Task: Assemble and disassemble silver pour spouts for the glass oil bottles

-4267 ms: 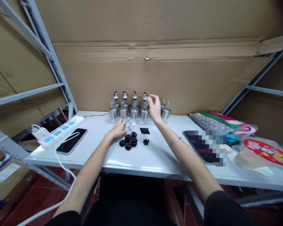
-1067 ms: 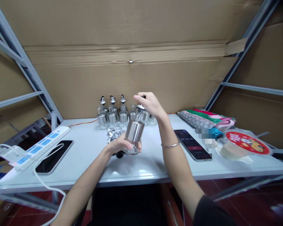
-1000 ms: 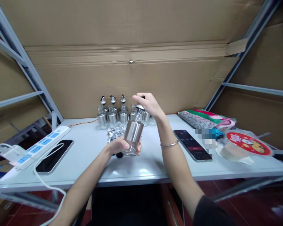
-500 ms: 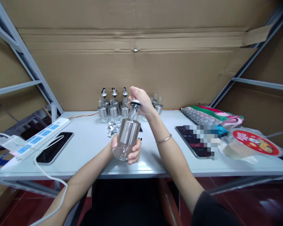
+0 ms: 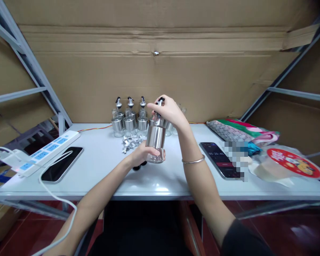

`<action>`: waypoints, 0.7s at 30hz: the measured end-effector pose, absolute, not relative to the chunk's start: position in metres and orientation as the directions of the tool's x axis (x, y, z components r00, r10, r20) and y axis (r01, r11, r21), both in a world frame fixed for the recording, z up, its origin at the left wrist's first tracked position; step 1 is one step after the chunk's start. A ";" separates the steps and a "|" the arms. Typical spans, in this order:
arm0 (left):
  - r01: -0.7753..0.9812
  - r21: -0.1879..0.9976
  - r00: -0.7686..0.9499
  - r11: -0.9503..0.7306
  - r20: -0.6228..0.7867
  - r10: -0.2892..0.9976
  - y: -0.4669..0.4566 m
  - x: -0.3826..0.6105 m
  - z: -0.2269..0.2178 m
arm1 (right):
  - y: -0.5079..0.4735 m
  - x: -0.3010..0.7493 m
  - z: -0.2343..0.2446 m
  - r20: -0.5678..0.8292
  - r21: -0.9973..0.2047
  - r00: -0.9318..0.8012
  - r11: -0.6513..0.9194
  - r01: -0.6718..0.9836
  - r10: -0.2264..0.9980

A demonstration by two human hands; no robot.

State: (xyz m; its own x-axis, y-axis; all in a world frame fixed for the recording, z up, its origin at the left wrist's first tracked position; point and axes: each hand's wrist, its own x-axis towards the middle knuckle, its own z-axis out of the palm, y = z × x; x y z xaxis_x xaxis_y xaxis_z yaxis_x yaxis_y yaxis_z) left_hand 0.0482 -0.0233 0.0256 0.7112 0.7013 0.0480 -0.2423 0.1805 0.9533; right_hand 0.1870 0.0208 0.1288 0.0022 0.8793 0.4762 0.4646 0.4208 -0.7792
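Note:
A clear glass oil bottle (image 5: 156, 137) with a brushed metal sleeve stands nearly upright in the air above the table. My left hand (image 5: 142, 151) is wrapped round its glass base. At the top, the fingers of my right hand (image 5: 171, 109) close on a silver pour spout (image 5: 160, 102) with a black flip tip; they hide part of the bottle neck. Loose silver spout parts (image 5: 132, 141) lie in a pile behind my left wrist. Small black round parts (image 5: 136, 167) rest on the table below the bottle, partly hidden by my left hand.
Several similar bottles (image 5: 117, 125) stand at the back, some behind carrying spouts. At left are a power strip (image 5: 48, 153), a phone (image 5: 62, 165) and a white cable (image 5: 59, 200). At right lie another phone (image 5: 216, 160), a patterned cloth bag (image 5: 229, 131) and a red-lidded tub (image 5: 290, 161).
The bottle has moved away from me and slightly right, and is more upright. My right hand has changed from a fist over the top to fingers round the spout, whose black tip now shows.

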 end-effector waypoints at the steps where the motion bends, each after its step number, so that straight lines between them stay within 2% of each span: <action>1: -0.235 0.960 0.684 0.149 0.055 0.727 -0.024 0.049 0.026 | 0.018 0.183 0.129 0.470 -0.770 0.009 0.405 0.494 0.883; 4: -0.220 0.974 0.622 0.059 0.093 0.778 -0.023 0.050 0.027 | 0.016 0.169 0.127 0.469 -0.781 0.057 0.384 0.493 0.881; 7: -0.237 0.970 0.638 0.057 0.111 0.762 -0.020 0.048 0.026 | 0.020 0.162 0.123 0.450 -0.842 0.033 0.412 0.350 0.892; 12: -0.296 0.924 0.761 0.241 0.075 0.645 -0.016 0.043 0.025 | 0.025 0.163 0.122 0.382 -0.924 -0.107 0.383 -0.011 0.918; 16: -0.326 0.844 0.875 0.426 0.098 0.474 -0.013 0.040 0.024 | 0.022 0.163 0.125 0.309 -0.937 -0.224 0.254 -0.241 0.924; 19: -0.347 0.813 0.902 0.468 0.151 0.405 -0.013 0.038 0.022 | 0.021 0.160 0.126 0.266 -0.911 -0.308 0.134 -0.390 0.914; 21: -0.360 0.804 0.907 0.474 0.182 0.380 -0.013 0.038 0.020 | 0.021 0.157 0.126 0.282 -0.886 -0.319 0.118 -0.448 0.905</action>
State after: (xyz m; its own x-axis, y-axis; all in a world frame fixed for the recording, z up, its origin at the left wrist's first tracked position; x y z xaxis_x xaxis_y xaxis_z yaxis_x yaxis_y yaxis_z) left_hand 0.0383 -0.0128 0.0201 0.9071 0.3796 0.1819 -0.3595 0.4738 0.8039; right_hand 0.1573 0.0209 0.1259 -0.3189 0.9049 0.2820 -0.4478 0.1183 -0.8862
